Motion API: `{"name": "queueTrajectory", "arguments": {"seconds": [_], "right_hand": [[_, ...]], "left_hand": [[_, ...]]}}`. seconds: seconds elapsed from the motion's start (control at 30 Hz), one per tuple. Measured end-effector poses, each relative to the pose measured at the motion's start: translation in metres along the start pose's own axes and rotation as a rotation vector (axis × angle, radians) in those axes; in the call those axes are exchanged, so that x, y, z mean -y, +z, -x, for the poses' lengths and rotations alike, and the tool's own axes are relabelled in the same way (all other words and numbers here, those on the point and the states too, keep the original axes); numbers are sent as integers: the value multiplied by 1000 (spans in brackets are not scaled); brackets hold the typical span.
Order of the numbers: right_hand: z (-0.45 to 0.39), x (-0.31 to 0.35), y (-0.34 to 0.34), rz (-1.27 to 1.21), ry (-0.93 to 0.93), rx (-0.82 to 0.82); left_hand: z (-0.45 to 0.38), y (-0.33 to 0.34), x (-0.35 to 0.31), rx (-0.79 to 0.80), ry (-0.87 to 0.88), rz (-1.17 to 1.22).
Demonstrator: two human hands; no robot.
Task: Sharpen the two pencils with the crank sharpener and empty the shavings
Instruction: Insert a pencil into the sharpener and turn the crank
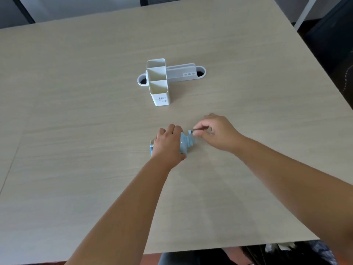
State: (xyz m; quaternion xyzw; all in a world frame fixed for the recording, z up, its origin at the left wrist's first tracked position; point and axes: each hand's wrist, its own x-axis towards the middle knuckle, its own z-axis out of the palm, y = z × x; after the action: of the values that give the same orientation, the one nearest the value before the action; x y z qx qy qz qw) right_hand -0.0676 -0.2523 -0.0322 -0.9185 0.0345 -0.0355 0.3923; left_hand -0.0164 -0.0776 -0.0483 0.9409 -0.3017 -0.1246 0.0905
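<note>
A light blue crank sharpener (186, 142) stands on the wooden table (95, 131) near the middle. My left hand (168, 144) lies over its top and grips its body. My right hand (217, 133) sits just to the right of it, fingers pinched on the thin crank handle (196, 130) at the sharpener's right end. A bit of a pencil (151, 147) pokes out at the left of the sharpener, mostly hidden by my left hand. I see no second pencil.
A white three-compartment pen holder (159, 84) stands farther back, in front of a white cable grommet tray (183, 73). The table's near edge runs along the bottom, with a dark bag (286, 253) below it. Dark chairs stand at the far and right sides.
</note>
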Motion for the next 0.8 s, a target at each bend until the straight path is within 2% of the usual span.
{"name": "queueTrajectory", "arguments": {"seconds": [0.07, 0.17, 0.27, 0.33, 0.4, 0.5, 0.57, 0.67, 0.73, 0.8], "right_hand": [[-18, -12, 5, 110, 28, 48], [-13, -25, 27, 262, 83, 239], [26, -19, 29, 238, 36, 339], [40, -6, 11, 119, -58, 290], [24, 1, -5, 83, -139, 148], [-16, -6, -2, 176, -55, 60], [-29, -19, 8, 294, 28, 147], [-9, -29, 26, 415, 28, 303], [20, -23, 27, 339, -3, 345], [39, -10, 14, 144, -22, 322]], "left_hand": [[-1, 0, -1, -2, -1, 4], [0, 0, -1, -4, -8, 14], [0, 2, -2, -16, -15, 22], [0, 2, -2, -10, -6, 16], [-1, 2, -2, -14, -3, 5], [-1, 2, -2, -12, -22, 3], [-1, 2, -3, -10, -25, 4], [-2, 2, -3, -19, -36, 26], [-2, 2, -3, -20, -33, 25], [-2, 2, -3, -17, -19, 17]]}}
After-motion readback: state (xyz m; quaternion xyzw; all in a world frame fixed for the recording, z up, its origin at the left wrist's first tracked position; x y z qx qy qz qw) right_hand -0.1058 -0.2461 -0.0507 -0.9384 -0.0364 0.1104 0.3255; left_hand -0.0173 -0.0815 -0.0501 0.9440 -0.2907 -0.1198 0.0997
